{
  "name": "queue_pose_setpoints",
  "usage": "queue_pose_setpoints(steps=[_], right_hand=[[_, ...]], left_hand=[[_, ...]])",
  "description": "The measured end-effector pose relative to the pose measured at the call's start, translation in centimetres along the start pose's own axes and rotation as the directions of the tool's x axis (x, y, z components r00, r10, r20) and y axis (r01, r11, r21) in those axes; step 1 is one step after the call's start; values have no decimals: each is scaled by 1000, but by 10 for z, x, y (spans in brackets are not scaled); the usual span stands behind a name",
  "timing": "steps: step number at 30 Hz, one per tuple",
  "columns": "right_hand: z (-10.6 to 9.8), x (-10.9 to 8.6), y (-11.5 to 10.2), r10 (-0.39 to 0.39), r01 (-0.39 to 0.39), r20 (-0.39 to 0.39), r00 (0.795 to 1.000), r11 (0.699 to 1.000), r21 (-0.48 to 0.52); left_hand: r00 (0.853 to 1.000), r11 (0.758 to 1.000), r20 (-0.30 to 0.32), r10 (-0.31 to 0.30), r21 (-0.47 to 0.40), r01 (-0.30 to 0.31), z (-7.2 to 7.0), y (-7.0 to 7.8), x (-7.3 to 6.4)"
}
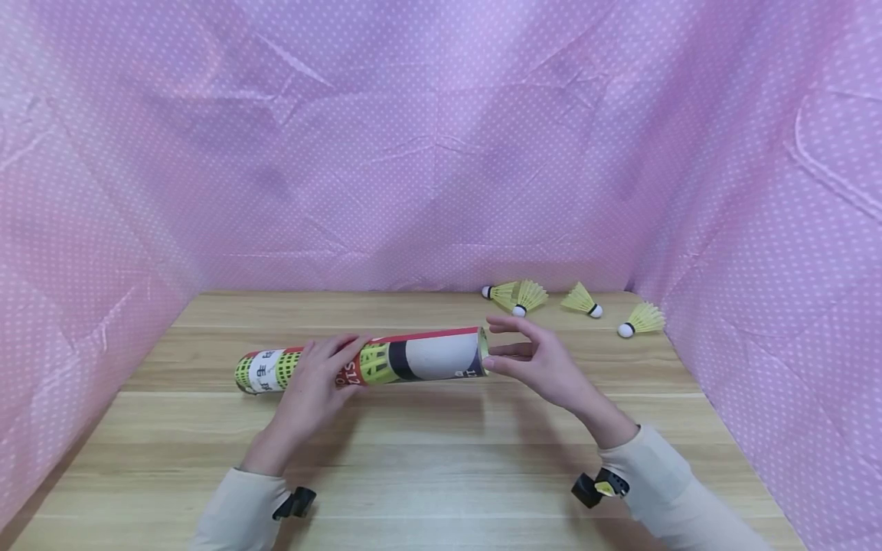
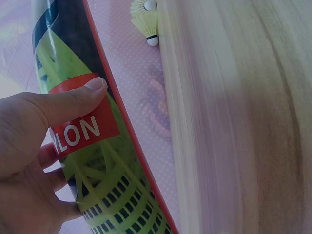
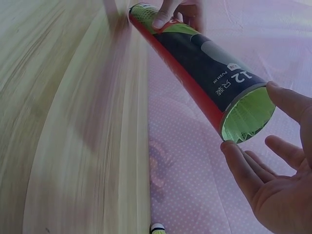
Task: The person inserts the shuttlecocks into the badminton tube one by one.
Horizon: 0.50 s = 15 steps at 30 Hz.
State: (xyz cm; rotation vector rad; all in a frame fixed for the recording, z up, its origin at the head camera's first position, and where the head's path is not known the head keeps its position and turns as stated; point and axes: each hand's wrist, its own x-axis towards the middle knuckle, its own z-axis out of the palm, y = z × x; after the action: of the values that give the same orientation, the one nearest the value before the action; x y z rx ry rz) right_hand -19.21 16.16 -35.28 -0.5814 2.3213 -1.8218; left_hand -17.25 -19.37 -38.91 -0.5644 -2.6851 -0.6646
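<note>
A long shuttlecock tube (image 1: 434, 358) with red, white, black and yellow-green print lies slantwise above the wooden table, its right end raised. My left hand (image 1: 313, 390) grips it near the middle, thumb over the red label (image 2: 78, 114) in the left wrist view. At the tube's right end, the right hand (image 1: 544, 367) has its fingers spread and nearly straight, with thumb and forefinger at the rim. The right wrist view shows this end uncovered, and a yellow-green pleated skirt (image 3: 248, 117) lies inside. How deep the contents go is hidden.
Several yellow shuttlecocks with white heads lie at the table's back right, among them a pair side by side (image 1: 529, 295), one (image 1: 581, 299) to their right and another (image 1: 644, 317) near the corner. Pink dotted cloth (image 1: 434, 153) walls the back and sides of the table (image 1: 427, 474).
</note>
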Motion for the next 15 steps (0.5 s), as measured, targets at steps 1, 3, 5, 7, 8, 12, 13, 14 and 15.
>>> queue_pose_setpoints(steps=[1, 3, 5, 7, 8, 12, 13, 14, 15], right_hand=[[0, 0, 0, 1, -1, -2, 1000, 1000, 1], [1, 1, 1, 1, -1, -7, 1000, 1000, 7], [2, 1, 2, 0, 1, -13, 1000, 1000, 9], [3, 1, 4, -3, 3, -14, 1000, 1000, 11], [3, 1, 4, -5, 5, -14, 1000, 1000, 13], [4, 1, 6, -12, 12, -9, 1000, 1000, 21], [4, 1, 6, -12, 12, -9, 1000, 1000, 23], [4, 1, 7, -12, 12, -8, 1000, 1000, 24], [4, 1, 7, -11, 11, -8, 1000, 1000, 24]], left_hand=[[1000, 1000, -3, 0, 0, 0, 0, 0, 0], [1000, 1000, -6, 0, -1, 0, -1, 0, 0], [1000, 1000, -6, -2, -1, 2, -1, 0, 0], [1000, 1000, -10, 2, 2, -2, 0, -1, 0], [1000, 1000, -12, 4, 3, -4, 0, -1, 0], [1000, 1000, -18, 13, 11, -13, 0, -2, -1], [1000, 1000, -15, 12, 13, -12, 1, -2, -1], [1000, 1000, -10, 9, 15, -9, 1, -2, -2], [1000, 1000, -5, 6, 15, -6, 1, -2, -2]])
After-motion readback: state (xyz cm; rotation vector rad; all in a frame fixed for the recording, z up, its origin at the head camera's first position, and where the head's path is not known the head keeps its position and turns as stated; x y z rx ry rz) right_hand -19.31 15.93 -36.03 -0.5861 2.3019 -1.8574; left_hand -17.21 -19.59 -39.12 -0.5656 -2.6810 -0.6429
